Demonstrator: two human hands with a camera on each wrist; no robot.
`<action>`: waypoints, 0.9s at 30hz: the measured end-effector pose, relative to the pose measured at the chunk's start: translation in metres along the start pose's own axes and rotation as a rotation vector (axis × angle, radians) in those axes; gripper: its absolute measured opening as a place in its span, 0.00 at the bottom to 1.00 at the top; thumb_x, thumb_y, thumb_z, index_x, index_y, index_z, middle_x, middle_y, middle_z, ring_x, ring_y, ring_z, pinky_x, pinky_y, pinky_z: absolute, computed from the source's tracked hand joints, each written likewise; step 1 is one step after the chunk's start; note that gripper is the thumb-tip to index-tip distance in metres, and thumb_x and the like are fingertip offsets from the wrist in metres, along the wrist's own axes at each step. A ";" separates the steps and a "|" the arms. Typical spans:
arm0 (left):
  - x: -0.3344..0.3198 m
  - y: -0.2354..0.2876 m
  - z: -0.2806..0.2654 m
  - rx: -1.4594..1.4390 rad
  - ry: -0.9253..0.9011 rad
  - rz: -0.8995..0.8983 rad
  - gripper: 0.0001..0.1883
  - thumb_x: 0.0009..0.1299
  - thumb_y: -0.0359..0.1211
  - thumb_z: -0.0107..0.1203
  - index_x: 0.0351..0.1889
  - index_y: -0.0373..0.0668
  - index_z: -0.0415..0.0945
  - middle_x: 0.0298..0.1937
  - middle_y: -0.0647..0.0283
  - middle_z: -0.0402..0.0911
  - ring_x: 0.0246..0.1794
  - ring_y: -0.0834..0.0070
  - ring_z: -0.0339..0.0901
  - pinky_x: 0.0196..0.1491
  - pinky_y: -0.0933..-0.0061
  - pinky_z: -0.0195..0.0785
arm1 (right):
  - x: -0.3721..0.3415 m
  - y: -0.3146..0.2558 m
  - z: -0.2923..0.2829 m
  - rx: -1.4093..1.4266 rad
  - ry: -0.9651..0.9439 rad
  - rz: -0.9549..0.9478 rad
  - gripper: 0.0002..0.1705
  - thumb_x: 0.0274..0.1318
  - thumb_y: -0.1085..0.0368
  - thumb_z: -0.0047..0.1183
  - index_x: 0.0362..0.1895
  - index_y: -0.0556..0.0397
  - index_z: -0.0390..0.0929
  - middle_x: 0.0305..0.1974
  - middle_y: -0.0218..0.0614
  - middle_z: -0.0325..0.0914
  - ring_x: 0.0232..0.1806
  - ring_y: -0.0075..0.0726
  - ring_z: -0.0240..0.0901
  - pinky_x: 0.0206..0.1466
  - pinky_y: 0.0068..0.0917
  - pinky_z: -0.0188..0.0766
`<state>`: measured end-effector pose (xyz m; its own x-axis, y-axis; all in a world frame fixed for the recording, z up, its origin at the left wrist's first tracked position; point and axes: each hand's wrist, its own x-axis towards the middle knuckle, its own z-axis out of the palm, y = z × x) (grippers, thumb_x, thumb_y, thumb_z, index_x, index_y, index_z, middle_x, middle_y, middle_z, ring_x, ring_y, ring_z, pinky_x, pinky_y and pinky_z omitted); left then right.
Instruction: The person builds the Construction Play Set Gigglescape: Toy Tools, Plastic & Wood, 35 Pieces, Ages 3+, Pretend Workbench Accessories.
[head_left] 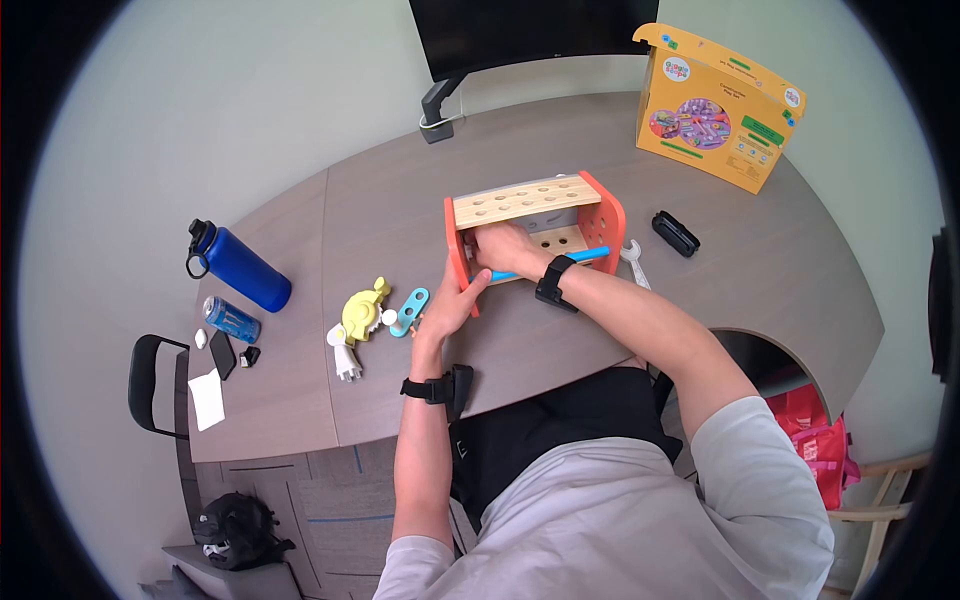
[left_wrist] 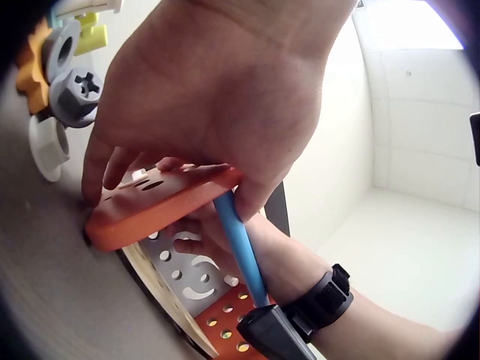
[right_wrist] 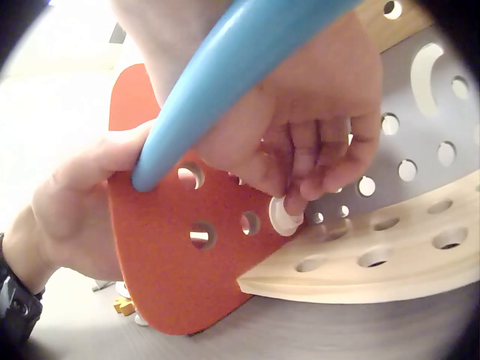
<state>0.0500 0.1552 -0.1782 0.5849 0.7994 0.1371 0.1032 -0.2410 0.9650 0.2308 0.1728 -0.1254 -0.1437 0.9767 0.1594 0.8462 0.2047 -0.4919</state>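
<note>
A wooden toy toolbox with red side panels (right_wrist: 172,277), perforated wooden boards (head_left: 530,200) and a grey perforated back (right_wrist: 409,150) stands on the table. A blue rod (head_left: 592,255) crosses its open front. My left hand (head_left: 450,308) grips the left panel, fingers along its outer face and thumb over the front edge beside the rod. Reaching behind the rod, my right hand (right_wrist: 322,112) is inside the box. Its curled fingertips pinch a white round plastic piece (right_wrist: 283,217) against the panel's inner face, near the wooden board. The fingers partly hide that piece.
Left of the box lie yellow and white toy parts (head_left: 362,315) and a turquoise perforated strip (head_left: 410,311). A toy wrench (head_left: 634,263) and a black case (head_left: 676,233) lie to its right. Farther off are a blue bottle (head_left: 245,268), a can (head_left: 231,319) and a yellow carton (head_left: 715,115).
</note>
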 end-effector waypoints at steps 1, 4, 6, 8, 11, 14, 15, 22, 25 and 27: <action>0.000 -0.002 0.000 0.002 -0.002 0.008 0.42 0.83 0.43 0.59 0.86 0.38 0.47 0.83 0.48 0.62 0.83 0.59 0.59 0.83 0.58 0.53 | 0.000 0.001 0.000 -0.001 -0.001 0.000 0.16 0.56 0.63 0.63 0.47 0.57 0.84 0.47 0.50 0.88 0.49 0.59 0.86 0.53 0.51 0.83; -0.001 0.001 0.000 0.026 0.006 0.017 0.42 0.83 0.43 0.59 0.86 0.38 0.47 0.83 0.48 0.62 0.83 0.59 0.60 0.82 0.58 0.53 | 0.001 0.002 0.002 -0.031 0.034 -0.045 0.17 0.55 0.63 0.63 0.48 0.56 0.84 0.47 0.49 0.88 0.49 0.59 0.86 0.54 0.52 0.82; -0.001 0.002 0.000 0.021 0.003 0.013 0.42 0.83 0.43 0.59 0.86 0.39 0.47 0.83 0.49 0.62 0.83 0.59 0.60 0.82 0.58 0.53 | 0.001 0.003 0.003 -0.052 0.048 -0.046 0.15 0.54 0.64 0.64 0.46 0.56 0.85 0.45 0.48 0.88 0.49 0.58 0.86 0.54 0.51 0.82; 0.000 0.002 0.000 0.017 0.000 0.008 0.42 0.83 0.43 0.59 0.86 0.39 0.47 0.83 0.49 0.62 0.83 0.59 0.60 0.82 0.58 0.54 | 0.001 0.005 0.003 -0.069 0.021 -0.057 0.14 0.53 0.65 0.65 0.44 0.55 0.86 0.44 0.48 0.88 0.49 0.57 0.86 0.54 0.51 0.82; 0.000 -0.001 0.000 0.023 0.010 0.016 0.43 0.83 0.43 0.59 0.86 0.39 0.47 0.83 0.49 0.63 0.83 0.60 0.61 0.82 0.58 0.55 | 0.002 0.006 0.006 -0.081 -0.002 -0.055 0.12 0.51 0.66 0.66 0.41 0.54 0.86 0.44 0.46 0.89 0.49 0.56 0.87 0.53 0.50 0.83; 0.001 -0.002 0.000 0.004 0.002 0.040 0.42 0.82 0.43 0.59 0.86 0.39 0.47 0.82 0.49 0.63 0.82 0.60 0.61 0.81 0.58 0.55 | 0.003 0.008 0.007 -0.076 -0.022 -0.033 0.12 0.50 0.67 0.67 0.41 0.53 0.87 0.44 0.45 0.89 0.50 0.54 0.87 0.53 0.49 0.83; 0.001 -0.001 0.000 0.010 0.002 0.012 0.42 0.82 0.43 0.59 0.86 0.39 0.48 0.82 0.49 0.63 0.82 0.60 0.61 0.81 0.58 0.55 | 0.003 0.007 0.006 -0.076 -0.042 -0.025 0.13 0.51 0.67 0.67 0.42 0.53 0.87 0.45 0.45 0.89 0.50 0.54 0.87 0.54 0.49 0.83; -0.003 0.008 0.002 0.051 0.042 0.035 0.43 0.81 0.42 0.61 0.86 0.38 0.48 0.80 0.48 0.65 0.79 0.58 0.63 0.80 0.58 0.56 | 0.004 0.001 -0.005 0.023 -0.131 -0.020 0.14 0.56 0.67 0.65 0.47 0.54 0.90 0.45 0.44 0.90 0.44 0.49 0.88 0.51 0.44 0.83; -0.001 0.005 0.002 0.047 0.049 0.082 0.43 0.81 0.42 0.61 0.86 0.38 0.48 0.79 0.47 0.65 0.79 0.57 0.63 0.80 0.56 0.55 | 0.008 0.005 0.008 -0.004 -0.038 -0.066 0.09 0.58 0.67 0.64 0.41 0.56 0.87 0.40 0.42 0.89 0.41 0.47 0.87 0.47 0.43 0.82; -0.001 0.005 0.002 0.054 0.043 0.082 0.44 0.81 0.42 0.61 0.86 0.38 0.48 0.79 0.47 0.65 0.80 0.57 0.63 0.81 0.55 0.55 | 0.008 0.002 0.007 -0.019 0.039 -0.114 0.07 0.58 0.67 0.63 0.39 0.56 0.86 0.38 0.41 0.89 0.39 0.46 0.87 0.47 0.42 0.82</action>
<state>0.0515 0.1522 -0.1736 0.5581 0.7986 0.2255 0.1006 -0.3349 0.9369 0.2280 0.1812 -0.1308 -0.2200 0.9438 0.2468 0.8349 0.3130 -0.4528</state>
